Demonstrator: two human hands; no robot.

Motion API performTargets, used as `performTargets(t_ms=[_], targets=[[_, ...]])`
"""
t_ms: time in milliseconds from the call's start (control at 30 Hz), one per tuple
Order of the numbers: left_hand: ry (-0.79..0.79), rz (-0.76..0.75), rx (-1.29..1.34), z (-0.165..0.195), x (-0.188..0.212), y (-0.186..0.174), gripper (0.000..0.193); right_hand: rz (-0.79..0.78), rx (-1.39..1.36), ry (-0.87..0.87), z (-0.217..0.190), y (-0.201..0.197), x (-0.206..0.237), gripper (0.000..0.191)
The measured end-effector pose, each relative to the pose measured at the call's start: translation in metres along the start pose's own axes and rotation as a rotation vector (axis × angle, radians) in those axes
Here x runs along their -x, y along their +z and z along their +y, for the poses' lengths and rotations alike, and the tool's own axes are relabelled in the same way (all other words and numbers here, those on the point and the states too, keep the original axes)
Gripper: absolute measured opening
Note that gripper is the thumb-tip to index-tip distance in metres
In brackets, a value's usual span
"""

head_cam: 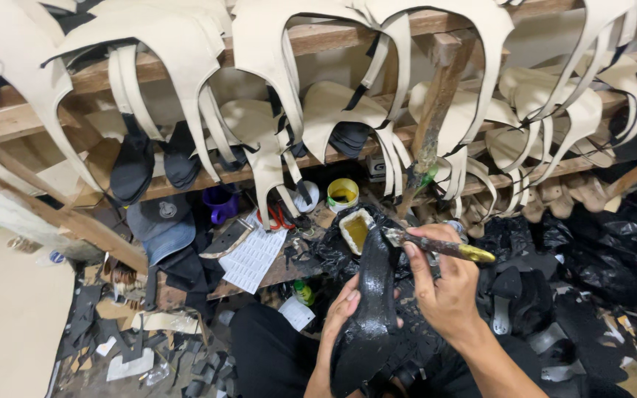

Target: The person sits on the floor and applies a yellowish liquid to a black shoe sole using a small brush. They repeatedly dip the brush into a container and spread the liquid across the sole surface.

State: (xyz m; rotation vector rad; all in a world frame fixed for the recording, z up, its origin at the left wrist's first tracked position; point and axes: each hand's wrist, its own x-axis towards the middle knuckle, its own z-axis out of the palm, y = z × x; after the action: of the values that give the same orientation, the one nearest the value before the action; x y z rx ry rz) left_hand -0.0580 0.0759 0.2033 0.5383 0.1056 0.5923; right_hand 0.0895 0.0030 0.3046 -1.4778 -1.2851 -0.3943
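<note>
Nearby, glue tin (343,193) beyond black shoe (368,309) gripped by left hand (339,313); right hand (444,291) grasping brush (436,245); cream uppers (259,51) overhead

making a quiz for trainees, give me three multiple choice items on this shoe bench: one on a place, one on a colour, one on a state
1. Where is the brush tip?
A. on the shoe's heel end
B. in the purple cup
C. on the floor

2. What colour is the shoe?
A. cream
B. black
C. red

3. How is the shoe held?
A. lying loose on the bench
B. hanging on the rack
C. gripped in the left hand

Answers: 1 A, the right hand sets the brush on the shoe. 2 B, it shows glossy black. 3 C, the left hand wraps it.
</note>
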Motion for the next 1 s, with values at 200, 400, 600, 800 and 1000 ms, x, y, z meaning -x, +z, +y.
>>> performTargets(t_ms=[200,400,600,800,1000], targets=[[0.009,0.003,-0.036,0.005,0.006,0.009,0.065,-0.004,0.007,0.014,-0.005,0.003,-0.001,0.017],[0.021,0.024,0.044,0.004,0.006,0.011,0.065,0.005,0.019,-0.07,-0.004,0.005,0.002,0.02],[0.029,0.031,0.054,0.001,0.004,0.005,0.065,0.003,0.043,-0.111,0.003,0.007,0.005,0.022],[0.043,0.042,0.011,0.001,0.004,0.006,0.064,-0.025,-0.002,-0.097,0.002,0.009,0.011,0.022],[0.067,0.059,-0.049,0.006,0.008,0.013,0.061,-0.106,-0.055,-0.146,0.001,0.008,0.015,0.026]])
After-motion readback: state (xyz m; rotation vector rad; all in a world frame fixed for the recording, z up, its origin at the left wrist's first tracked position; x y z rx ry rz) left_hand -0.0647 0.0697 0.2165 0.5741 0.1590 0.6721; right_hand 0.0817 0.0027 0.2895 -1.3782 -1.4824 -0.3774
